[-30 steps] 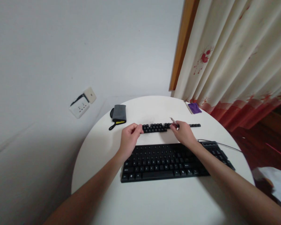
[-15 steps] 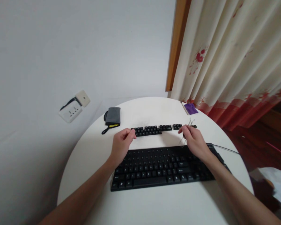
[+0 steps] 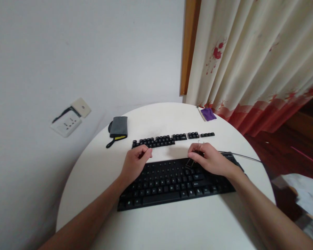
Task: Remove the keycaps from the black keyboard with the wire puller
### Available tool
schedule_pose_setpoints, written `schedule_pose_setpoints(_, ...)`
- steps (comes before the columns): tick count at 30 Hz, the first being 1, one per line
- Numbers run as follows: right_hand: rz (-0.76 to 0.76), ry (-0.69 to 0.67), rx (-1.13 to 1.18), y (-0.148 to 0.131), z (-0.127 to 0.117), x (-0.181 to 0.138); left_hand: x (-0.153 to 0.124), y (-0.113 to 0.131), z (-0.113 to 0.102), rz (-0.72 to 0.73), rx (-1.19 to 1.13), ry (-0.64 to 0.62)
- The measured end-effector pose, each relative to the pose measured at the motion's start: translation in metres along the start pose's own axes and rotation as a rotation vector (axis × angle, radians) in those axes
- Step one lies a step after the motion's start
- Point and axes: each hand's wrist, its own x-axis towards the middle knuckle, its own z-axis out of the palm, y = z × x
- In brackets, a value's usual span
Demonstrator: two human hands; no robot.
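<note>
A black keyboard [image 3: 172, 182] lies on a round white table [image 3: 156, 222]. Behind it, a row of loose black keycaps [image 3: 169, 139] stretches across the tabletop. My left hand [image 3: 134, 164] rests at the keyboard's upper left edge, fingers curled loosely with nothing visible in them. My right hand [image 3: 210, 161] hovers over the keyboard's upper middle, pinching a thin wire keycap puller [image 3: 191, 161] whose loops point down at the keys.
A grey pouch [image 3: 118, 127] with a black cord sits at the table's back left. A purple cloth [image 3: 208, 113] lies at the back right by the curtain [image 3: 250, 62]. The keyboard cable [image 3: 246, 158] runs off to the right. A wall socket [image 3: 66, 122] is on the left wall.
Both hands drew back from the keycap row toward the keyboard. My right hand brought the wire puller down and left over the keys. The view shifted right.
</note>
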Motion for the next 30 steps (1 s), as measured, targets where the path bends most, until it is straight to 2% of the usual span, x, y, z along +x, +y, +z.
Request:
schedule_pose_setpoints(10, -0.067, -0.287, -0.039, -0.007, 0.006, -0.005, -0.001, 0.002, -0.001, 0.019, -0.021, 0.005)
schedule_pose_setpoints(16, 0.066, -0.131, -0.155, -0.002, 0.019, 0.001, -0.001, 0.001, -0.001, 0.023, -0.013, 0.000)
schedule_pose_setpoints(20, 0.086, -0.116, -0.082, 0.004, 0.027, 0.006, 0.000, 0.001, 0.001, 0.030, -0.018, -0.008)
schedule_pose_setpoints(26, 0.172, -0.011, -0.080, 0.018, 0.038, 0.012, 0.000, 0.004, 0.000, 0.021, 0.002, -0.039)
schedule_pose_setpoints(30, 0.168, 0.071, 0.066, 0.022, 0.041, 0.014, -0.001, 0.007, -0.002, 0.011, -0.007, -0.054)
